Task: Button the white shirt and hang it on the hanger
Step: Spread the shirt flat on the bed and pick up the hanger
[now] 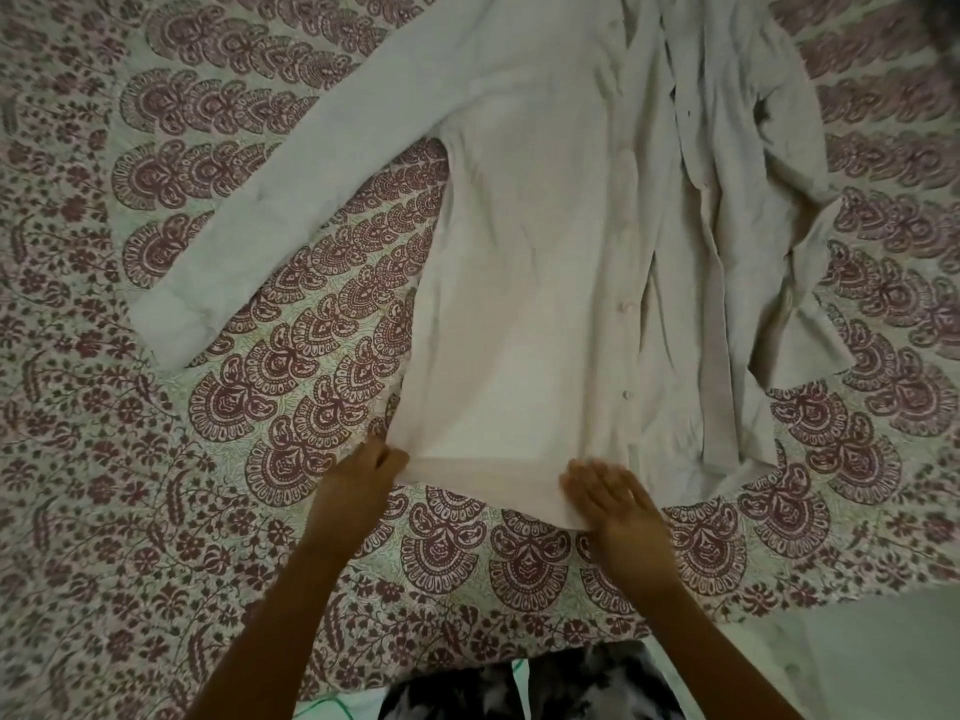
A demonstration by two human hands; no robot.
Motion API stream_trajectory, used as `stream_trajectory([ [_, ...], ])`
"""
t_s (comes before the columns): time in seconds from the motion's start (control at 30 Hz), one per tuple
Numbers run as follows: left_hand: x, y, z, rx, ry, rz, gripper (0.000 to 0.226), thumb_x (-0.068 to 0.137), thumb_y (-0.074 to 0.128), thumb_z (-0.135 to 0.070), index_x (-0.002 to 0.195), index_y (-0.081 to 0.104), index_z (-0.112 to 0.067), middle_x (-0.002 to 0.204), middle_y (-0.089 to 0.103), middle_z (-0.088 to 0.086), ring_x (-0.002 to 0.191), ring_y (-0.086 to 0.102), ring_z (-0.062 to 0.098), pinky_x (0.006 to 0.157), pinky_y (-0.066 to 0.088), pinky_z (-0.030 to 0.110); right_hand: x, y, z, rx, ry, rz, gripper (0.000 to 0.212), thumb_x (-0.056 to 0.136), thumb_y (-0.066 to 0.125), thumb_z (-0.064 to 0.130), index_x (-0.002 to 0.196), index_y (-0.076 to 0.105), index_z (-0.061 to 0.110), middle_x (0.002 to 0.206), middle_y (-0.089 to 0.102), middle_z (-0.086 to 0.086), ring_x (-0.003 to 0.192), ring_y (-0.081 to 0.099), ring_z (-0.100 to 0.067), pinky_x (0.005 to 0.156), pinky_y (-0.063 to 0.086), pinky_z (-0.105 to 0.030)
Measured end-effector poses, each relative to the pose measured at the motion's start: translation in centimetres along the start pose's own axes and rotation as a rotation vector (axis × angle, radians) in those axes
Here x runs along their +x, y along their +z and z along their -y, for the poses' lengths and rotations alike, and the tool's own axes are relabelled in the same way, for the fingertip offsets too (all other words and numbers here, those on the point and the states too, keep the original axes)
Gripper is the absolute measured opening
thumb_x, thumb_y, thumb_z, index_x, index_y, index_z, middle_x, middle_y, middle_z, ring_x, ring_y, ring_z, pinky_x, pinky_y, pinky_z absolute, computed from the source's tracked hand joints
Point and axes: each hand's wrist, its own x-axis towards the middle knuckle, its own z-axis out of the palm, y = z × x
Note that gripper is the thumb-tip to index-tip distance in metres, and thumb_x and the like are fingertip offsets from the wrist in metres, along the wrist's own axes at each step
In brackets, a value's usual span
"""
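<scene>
the white shirt, soft and limp, is spread unbuttoned on the bed. its hem at 6 o'clock is pinched by the left hand and pressed under the right hand, fingers straight. it is best taken at the placket.

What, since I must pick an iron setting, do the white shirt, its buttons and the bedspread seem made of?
The white shirt: thin woven cloth, probably cotton or a blend; matte, with soft rumpled creases. Its buttons: small, pale, smooth, perhaps plastic; too small to be sure. The bedspread: matte woven cloth, likely cotton, with a flat maroon print and no sheen.
</scene>
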Motion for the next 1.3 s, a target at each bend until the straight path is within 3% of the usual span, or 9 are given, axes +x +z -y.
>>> stream_trajectory([
  [0.17, 0.9, 1.8, 0.1, -0.104, -0.105, -0.002, 0.036, 0.062, 0.081, -0.005, 0.095, 0.066, -0.007, 0.095, 0.061, 0.012, 0.071, 0.062, 0.022, 0.057, 0.059, 0.037, -1.3, 1.3, -0.1, -0.094, 0.078, 0.115, 0.07, 0.075, 0.049, 0.023, 0.143, 0.031, 0.02, 0.15, 0.03, -0.009, 0.138, 0.019, -0.026, 0.114, 0.005, -0.04],
  [0.3, 0.2, 2.7, 0.5, -0.116, -0.131, 0.066, 0.048, 0.068, 0.075, 0.002, 0.111, 0.059, -0.011, 0.092, 0.062, 0.014, 0.05, 0.06, 0.019, 0.043, 0.056, 0.034, -0.2, 1.1, -1.5, -0.092, 0.035, 0.067, 0.061, 0.075, 0.056, 0.021, 0.134, 0.042, 0.021, 0.137, 0.05, -0.008, 0.127, 0.047, -0.028, 0.109, 0.025, -0.043],
  [0.4, -0.4, 2.8, 1.0, -0.124, -0.107, 0.066, 0.048, 0.068, 0.076, 0.002, 0.112, 0.061, -0.01, 0.089, 0.063, 0.012, 0.041, 0.055, 0.018, 0.036, 0.052, 0.032, 1.1, 0.6, -2.0, -0.032, 0.01, -0.023, 0.052, 0.066, 0.067, 0.002, 0.116, 0.062, 0.016, 0.119, 0.065, -0.006, 0.104, 0.065, -0.028, 0.08, 0.054, -0.037],
  [0.6, -1.2, 1.9, 1.5, -0.154, -0.035, 0.005, 0.046, 0.063, 0.079, 0.002, 0.107, 0.067, -0.006, 0.08, 0.062, 0.01, 0.039, 0.052, 0.018, 0.034, 0.051, 0.034, 3.0, -0.8, -2.7, -0.054, -0.048, 0.001, 0.051, 0.045, 0.082, 0.0, 0.093, 0.07, 0.012, 0.083, 0.066, -0.004, 0.065, 0.064, -0.023, 0.042, 0.047, -0.024],
  [0.8, -1.2, 1.8, 1.3, -0.16, -0.038, 0.02, 0.043, 0.064, 0.081, -0.003, 0.105, 0.069, -0.008, 0.078, 0.061, 0.007, 0.042, 0.051, 0.014, 0.037, 0.052, 0.03, 2.5, -1.1, -2.3, -0.022, -0.019, -0.02, 0.047, 0.047, 0.077, -0.004, 0.09, 0.067, 0.013, 0.082, 0.063, -0.006, 0.067, 0.06, -0.024, 0.059, 0.053, -0.031],
  [0.9, -1.0, 1.9, 1.8, -0.177, -0.054, 0.026, 0.039, 0.07, 0.075, -0.009, 0.109, 0.069, -0.012, 0.078, 0.059, 0.005, 0.054, 0.046, 0.009, 0.045, 0.05, 0.024, 1.8, -0.9, -2.6, -0.018, -0.007, 0.109, 0.063, 0.056, 0.079, 0.02, 0.115, 0.057, 0.019, 0.103, 0.062, -0.004, 0.09, 0.061, -0.023, 0.08, 0.052, -0.033],
  [1.0, -0.9, 1.4, 2.2, -0.114, 0.008, 0.001, 0.032, 0.077, 0.055, -0.025, 0.102, 0.072, -0.015, 0.078, 0.058, 0.003, 0.06, 0.048, 0.011, 0.054, 0.048, 0.025, 0.2, -0.8, -3.0, -0.063, -0.027, 0.164, 0.059, 0.078, 0.051, 0.052, 0.129, 0.047, 0.022, 0.122, 0.053, -0.003, 0.111, 0.048, -0.02, 0.099, 0.038, -0.035],
  [1.2, 2.4, -0.2, -0.8, -0.114, -0.033, -0.054, 0.026, 0.06, 0.078, 0.005, 0.081, 0.072, -0.009, 0.081, 0.063, 0.008, 0.062, 0.06, 0.023, 0.056, 0.056, 0.034, 1.8, -2.0, -3.0, 0.155, 0.113, -0.106, 0.034, 0.084, 0.047, 0.039, 0.076, 0.067, 0.013, 0.086, 0.066, -0.004, 0.081, 0.059, -0.021, 0.081, 0.039, -0.03],
  [1.3, 5.7, -0.3, -3.8, -0.183, -0.024, -0.108, 0.029, 0.061, 0.074, 0.009, 0.083, 0.072, -0.01, 0.085, 0.063, 0.008, 0.063, 0.061, 0.026, 0.055, 0.055, 0.033, 4.2, -3.2, -3.9, 0.154, 0.239, -0.276, 0.029, 0.084, 0.046, 0.028, 0.074, 0.064, 0.008, 0.082, 0.066, -0.006, 0.077, 0.06, -0.024, 0.074, 0.042, -0.031],
])
